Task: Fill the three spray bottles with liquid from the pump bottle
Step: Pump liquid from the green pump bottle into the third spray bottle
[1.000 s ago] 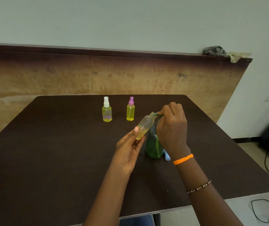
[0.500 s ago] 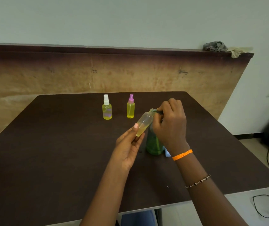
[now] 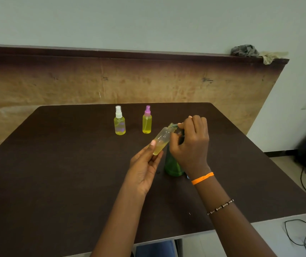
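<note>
head view: left hand point(image 3: 144, 167) grips a tilted, capless spray bottle point(image 3: 161, 140) at centre, its mouth at the pump spout; right hand point(image 3: 191, 143) curls over the green pump bottle point(image 3: 172, 164); two capped yellow bottles point(image 3: 120, 121) stand at 11 o'clock on the tabletop point(image 3: 55, 173).

Dark brown table point(image 3: 55, 182): white-capped spray bottle point(image 3: 119, 121), pink-capped spray bottle point(image 3: 147, 120) upright near far edge; green pump bottle point(image 3: 172, 164) mid-table.

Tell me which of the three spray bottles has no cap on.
The tilted bottle in the left hand; the white-capped and pink-capped ones stand closed.
</note>
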The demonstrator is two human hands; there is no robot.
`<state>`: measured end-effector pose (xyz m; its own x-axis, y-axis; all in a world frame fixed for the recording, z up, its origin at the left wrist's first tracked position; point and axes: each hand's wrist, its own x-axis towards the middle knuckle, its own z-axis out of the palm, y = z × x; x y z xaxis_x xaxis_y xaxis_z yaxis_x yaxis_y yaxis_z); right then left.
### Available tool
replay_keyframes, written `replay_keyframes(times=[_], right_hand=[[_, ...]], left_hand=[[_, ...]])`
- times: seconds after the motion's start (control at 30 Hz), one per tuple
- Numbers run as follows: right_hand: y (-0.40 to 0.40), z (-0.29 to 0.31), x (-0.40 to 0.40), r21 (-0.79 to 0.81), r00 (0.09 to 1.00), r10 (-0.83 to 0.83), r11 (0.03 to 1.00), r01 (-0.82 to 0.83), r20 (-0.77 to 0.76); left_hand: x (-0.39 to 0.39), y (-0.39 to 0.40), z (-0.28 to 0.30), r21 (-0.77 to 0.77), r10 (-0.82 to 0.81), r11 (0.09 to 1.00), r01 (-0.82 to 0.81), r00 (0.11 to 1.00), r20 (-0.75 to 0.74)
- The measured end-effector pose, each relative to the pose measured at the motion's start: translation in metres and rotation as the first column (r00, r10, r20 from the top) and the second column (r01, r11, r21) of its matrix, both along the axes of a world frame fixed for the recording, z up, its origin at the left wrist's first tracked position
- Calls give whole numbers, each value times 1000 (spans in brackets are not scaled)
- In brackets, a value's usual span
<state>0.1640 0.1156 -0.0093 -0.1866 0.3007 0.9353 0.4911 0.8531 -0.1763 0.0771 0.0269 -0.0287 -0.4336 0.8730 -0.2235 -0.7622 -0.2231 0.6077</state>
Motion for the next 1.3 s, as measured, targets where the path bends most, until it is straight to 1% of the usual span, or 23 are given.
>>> replay_keyframes(times=[0.13,0.2,0.37,0.6,0.83,0.9,1.0,1.07,1.13,1.3], right_hand=[[2,-10,2,-10,1000,19,1000,-19,2],[0,-5,3,-18,1000,26,999,-26,17],[-2,13,4,-33,996,49,998,-47,73],[7,-10,1,16,1000,2,1000,-2,-27],[5,13,4,3,998,36,999,-37,44],[4,11,1,-11,1000,13,1000,-12,28],[6,-4,-4,3,997,-61,998,61,-51],[10,-9,-4,7,995,-73,997,74,-71],[10,-10,-4,13,995,-75,997,76,-72],[3,7,-6,-9,997,-74,997,74,-17]], left_hand=[[1,-2,-3,-25,0,1000,0,1000,14],[2,-4,-1,-17,-2,1000,2,1000,21],[0,-4,6,-4,23,1000,-23,999,-22],[-1,-2,4,-28,30,999,-31,999,-33],[1,-5,10,-14,23,1000,-23,999,-32],[2,-5,9,-12,26,1000,-26,999,-22],[3,-3,7,-37,27,999,-27,1000,-12],[3,-3,6,-56,33,998,-33,999,3],[4,-3,6,-60,32,998,-31,999,13],[2,-2,10,-40,39,998,-38,999,27]])
